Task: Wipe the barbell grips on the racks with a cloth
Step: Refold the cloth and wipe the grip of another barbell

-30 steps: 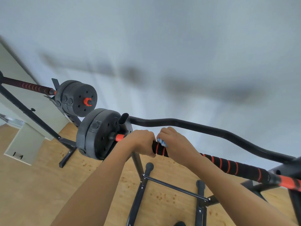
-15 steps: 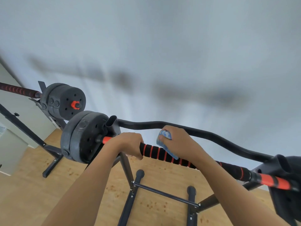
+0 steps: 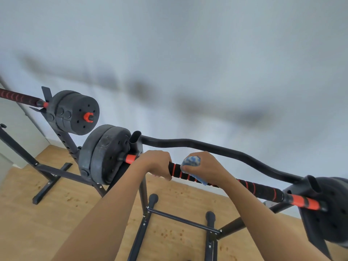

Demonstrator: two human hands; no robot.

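I have the left hand (image 3: 156, 163) curled over the foam grip (image 3: 260, 191) of the near barbell (image 3: 299, 202), knuckles up, right at the grip's left end beside the rack's left upright (image 3: 143, 187). The right hand (image 3: 209, 169) sits just beside it on the same grip, fingers closed round a blue-and-white cloth (image 3: 191, 161) that wraps the foam – a corner of the cloth pokes out below the bar. A short stretch of black foam with red rings shows between the two hands.

The barbell lies across the top of the rack, with a black weight plate (image 3: 101, 155) outside the left upright and another (image 3: 327, 213) at the right edge of my view. Behind the hands runs the rack's curved black bar (image 3: 207, 146); below them, a crossbar (image 3: 180, 220) between its legs. Further left, a second barbell (image 3: 18, 97) with its own plates (image 3: 79, 112) rests on another rack (image 3: 66, 142). Both racks stand on a wooden floor (image 3: 47, 213).
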